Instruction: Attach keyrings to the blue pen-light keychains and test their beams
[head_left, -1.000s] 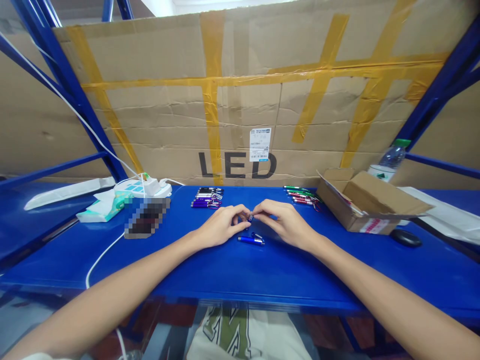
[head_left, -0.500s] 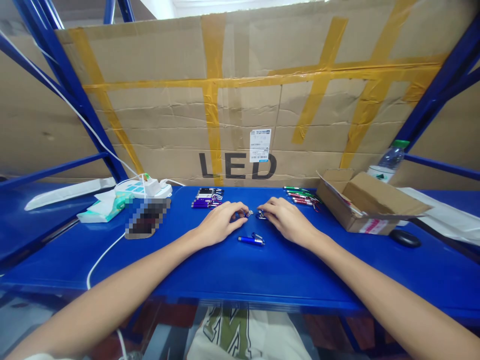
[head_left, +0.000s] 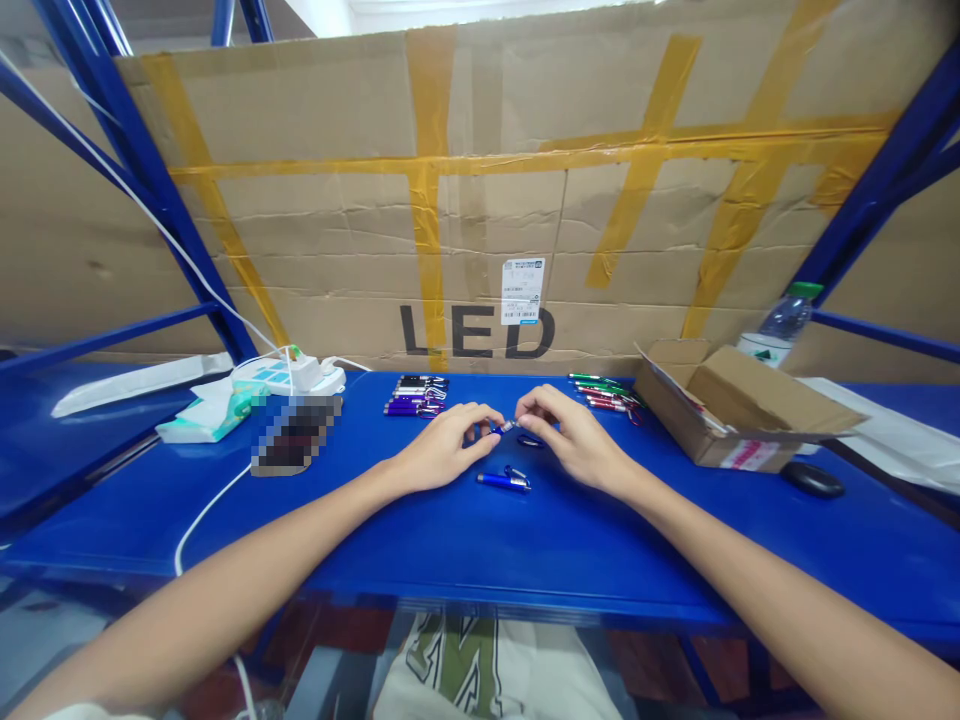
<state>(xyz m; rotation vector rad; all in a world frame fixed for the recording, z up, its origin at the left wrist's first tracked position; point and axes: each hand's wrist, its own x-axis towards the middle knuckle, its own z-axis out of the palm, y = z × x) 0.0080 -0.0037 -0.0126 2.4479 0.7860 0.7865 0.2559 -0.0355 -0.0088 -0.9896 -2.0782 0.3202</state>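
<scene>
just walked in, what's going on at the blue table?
A person works with both bare hands. The left hand and right hand pinch a small blue flashlight between their fingers, just above the table. A second blue flashlight lies loose nearer the person. Behind sit a purple and black batch on the left, a green and red batch on the right, beside an open cardboard box.

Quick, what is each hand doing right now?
Left hand: closed, pinching the small blue flashlight.
Right hand: closed, pinching the same flashlight's silver tip.

Head view, forward-down, close over shelf [head_left: 480,540]
</scene>
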